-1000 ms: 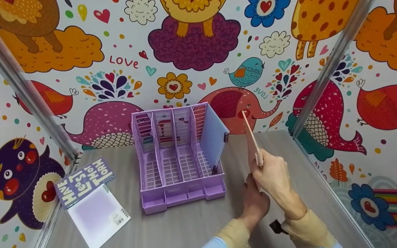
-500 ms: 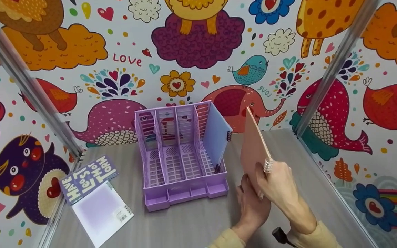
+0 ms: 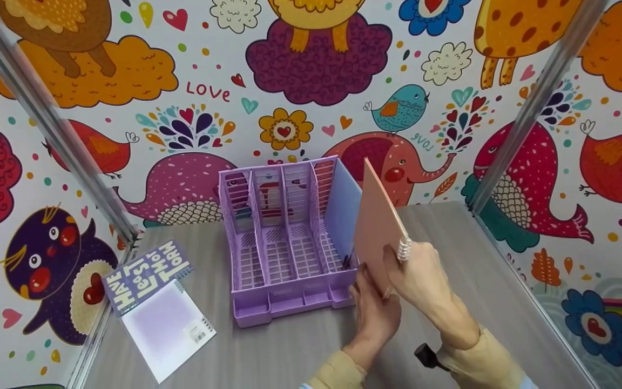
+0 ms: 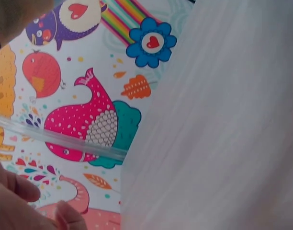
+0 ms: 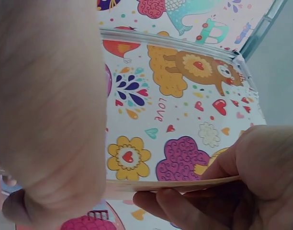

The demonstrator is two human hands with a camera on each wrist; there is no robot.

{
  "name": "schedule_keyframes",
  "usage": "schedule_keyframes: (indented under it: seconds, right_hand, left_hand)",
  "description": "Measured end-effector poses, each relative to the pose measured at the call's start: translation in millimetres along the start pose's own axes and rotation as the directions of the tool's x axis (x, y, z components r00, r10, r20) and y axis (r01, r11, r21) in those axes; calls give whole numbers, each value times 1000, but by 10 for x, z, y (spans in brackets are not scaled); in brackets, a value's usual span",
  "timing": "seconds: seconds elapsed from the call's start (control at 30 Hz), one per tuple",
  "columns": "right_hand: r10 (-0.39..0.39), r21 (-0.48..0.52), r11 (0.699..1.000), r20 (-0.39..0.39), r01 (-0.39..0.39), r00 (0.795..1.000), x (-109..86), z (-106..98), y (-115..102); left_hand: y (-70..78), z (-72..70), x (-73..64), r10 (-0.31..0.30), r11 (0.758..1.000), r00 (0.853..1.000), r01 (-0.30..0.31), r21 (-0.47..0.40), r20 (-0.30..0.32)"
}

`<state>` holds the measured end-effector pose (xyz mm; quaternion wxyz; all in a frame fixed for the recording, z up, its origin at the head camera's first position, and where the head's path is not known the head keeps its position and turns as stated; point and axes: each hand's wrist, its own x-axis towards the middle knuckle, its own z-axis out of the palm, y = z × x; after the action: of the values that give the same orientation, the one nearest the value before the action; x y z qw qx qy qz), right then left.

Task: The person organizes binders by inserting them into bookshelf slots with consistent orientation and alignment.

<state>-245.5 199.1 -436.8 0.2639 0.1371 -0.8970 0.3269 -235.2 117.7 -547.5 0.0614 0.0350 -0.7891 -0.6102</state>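
A peach spiral notebook point(image 3: 378, 232) stands upright at the right side of the purple desk organizer point(image 3: 295, 297) in the head view, overlapping its front right corner. My right hand point(image 3: 424, 286) grips its coiled edge, thumb on the left face; the right wrist view shows this hand point(image 5: 276, 177) pinching the thin notebook edge point(image 5: 175, 184). Lower down, my left hand point(image 3: 378, 319) holds the bottom corner, its fingers on the left side and its thumb hidden. A blue notebook point(image 3: 343, 202) stands in the organizer's rightmost slot, partly covered by the peach one.
On the table's left lie a purple lettered notebook point(image 3: 149, 275) and a white-and-lilac notebook point(image 3: 162, 329), partly overlapping. A small black object point(image 3: 427, 355) hangs at my right sleeve. Cartoon-printed walls point(image 3: 197, 124) and metal posts point(image 3: 521, 108) enclose the table.
Both hands have moved left with the peach notebook, from well right of the organizer to its right edge. The notebook has turned to show more of its peach face.
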Motion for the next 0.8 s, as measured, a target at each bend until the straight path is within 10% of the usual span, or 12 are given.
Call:
schedule_keyframes:
  seconds: [0.53, 0.8]
  right_hand:
    - [-15, -46, 999, 8, 15, 1000, 308, 423, 25]
    - [7, -60, 998, -29, -9, 1000, 522, 727, 125]
  left_hand:
    - [-133, -220, 577, -28, 998, 998, 32, 53, -63]
    - [-1157, 174, 1412, 42, 983, 995, -26, 183, -88]
